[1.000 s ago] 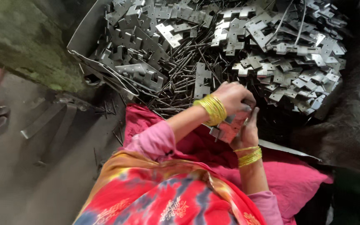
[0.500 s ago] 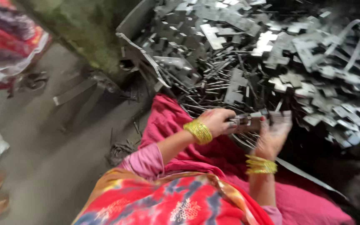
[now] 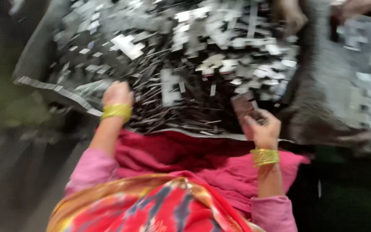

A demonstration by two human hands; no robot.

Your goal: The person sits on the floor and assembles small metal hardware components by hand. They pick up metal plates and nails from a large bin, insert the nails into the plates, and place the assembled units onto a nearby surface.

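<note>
The picture is blurred by motion. My right hand (image 3: 260, 128) is raised over my lap and grips a small flat metal piece (image 3: 242, 105) between thumb and fingers. My left hand (image 3: 117, 93) reaches to the left, its fingers down among the thin metal rods (image 3: 159, 107) at the near edge of the heap; whether it holds one is hidden. Both wrists wear yellow bangles. A large pile of stamped grey metal plates (image 3: 194, 38) fills the tray in front of me.
The tray's bent sheet-metal rim (image 3: 56, 92) runs along the left and front. A red and pink cloth (image 3: 181, 157) covers my lap. A second heap of metal pieces (image 3: 357, 64) lies at the right, with another person's hand (image 3: 293, 17) at the top.
My hands have parted: the left has gone out left into the rods, the right has kept the metal piece and stayed right. The view has swung to the right.
</note>
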